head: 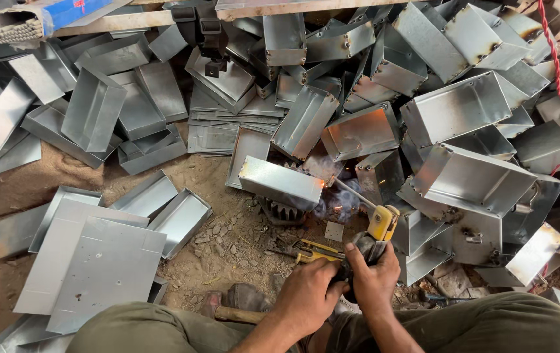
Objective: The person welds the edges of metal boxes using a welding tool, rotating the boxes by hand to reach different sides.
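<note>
Both our hands are closed on one tool: left hand point(306, 295) and right hand point(375, 278) wrap the dark grip of the yellow-headed electrode holder point(379, 229), near centre. Its rod point(353, 193) runs far-left from the holder, long axis diagonal, tip sparking at the right end of the box point(281, 183) we're working on. That box lies just beyond the hands, slightly left, long side running left-right, propped on a gear-like block point(284, 211). Right hand sits nearer the joint; left is just behind it on the grip. Smoke hangs at the tip. Pliers point(313, 250) lie on the dirt beside the left hand, hammer point(237, 307) nearer us. Finished boxes point(470, 108) heap far right, open and empty as far as we see; flat sheets point(97, 261) lie near left.
</note>
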